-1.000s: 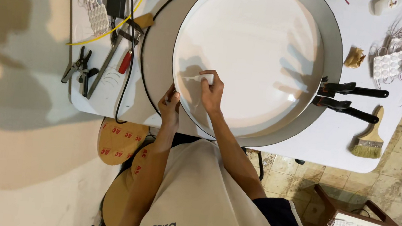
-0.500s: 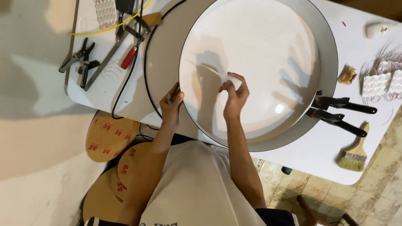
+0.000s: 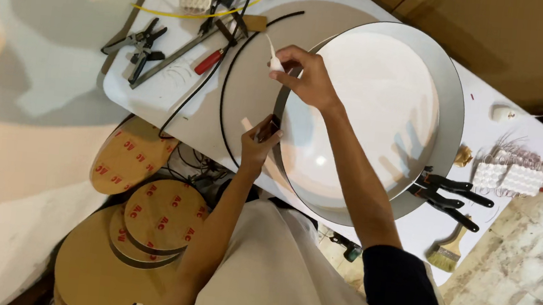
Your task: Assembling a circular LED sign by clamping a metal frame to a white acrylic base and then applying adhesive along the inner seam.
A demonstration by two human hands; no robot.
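On the far left I see brown paper-backed discs (image 3: 146, 217) stacked on the floor below the bench (image 3: 158, 88), and pliers (image 3: 137, 43) and a red-handled tool (image 3: 210, 62) lying on the bench's left end. Moving right, my left hand (image 3: 258, 143) is curled at the near-left rim of the big round white drum (image 3: 368, 115), its fingers pinched on a small dark piece pressed against the grey band at the drum's edge. Just above it, my right hand (image 3: 308, 78) is closed around a small white tube (image 3: 274, 58) with its thin nozzle pointing up and left, held over the drum's left rim beside the black cable loop (image 3: 224, 95). The drum lies flat on the bench, directly under and to the right of both hands, with both touching or hovering at its left edge. Further right, black clamps (image 3: 446, 196) grip the drum's right side, a paintbrush (image 3: 449, 252) lies near the bench edge, and white module strips (image 3: 511, 175) sit at the far right. Against half a second ago, my right hand has left the drum's white face, where its fingertips rested, and come up to the rim holding the tube; my left hand stays at the rim.
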